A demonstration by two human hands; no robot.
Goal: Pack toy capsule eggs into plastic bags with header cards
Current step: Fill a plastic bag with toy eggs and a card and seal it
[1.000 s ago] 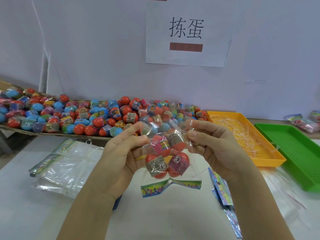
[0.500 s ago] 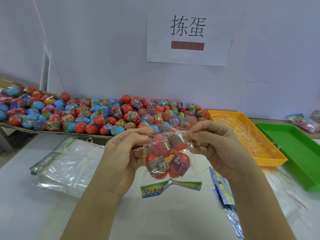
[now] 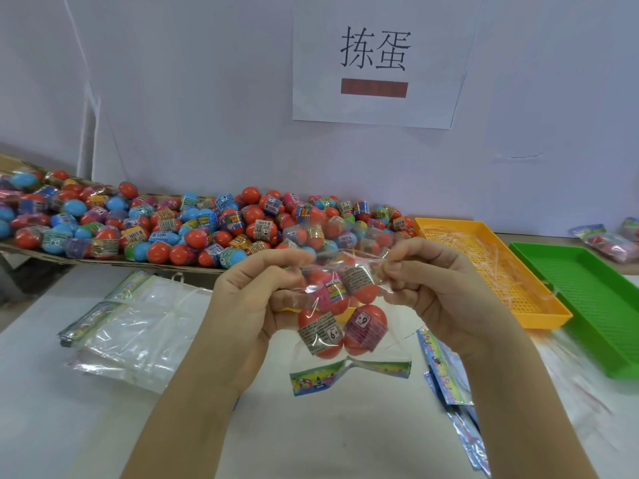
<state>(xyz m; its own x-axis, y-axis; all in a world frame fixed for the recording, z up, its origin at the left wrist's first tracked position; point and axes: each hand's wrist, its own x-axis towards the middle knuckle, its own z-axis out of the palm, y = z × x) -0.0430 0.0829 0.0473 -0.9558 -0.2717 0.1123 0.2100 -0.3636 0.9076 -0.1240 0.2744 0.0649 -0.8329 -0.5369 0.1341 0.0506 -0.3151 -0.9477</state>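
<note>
Left hand and right hand each pinch one side of the bag mouth at frame centre, with the header card hanging lowest. Hold both pinches level and draw the mouth closed so nothing spills. Inside are probably four eggs, one half hidden. At right are two trays: an orange tray and a green tray.

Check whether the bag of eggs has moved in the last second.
No. The bag hangs between left hand and right hand, just as far left of the orange tray as before.
</note>
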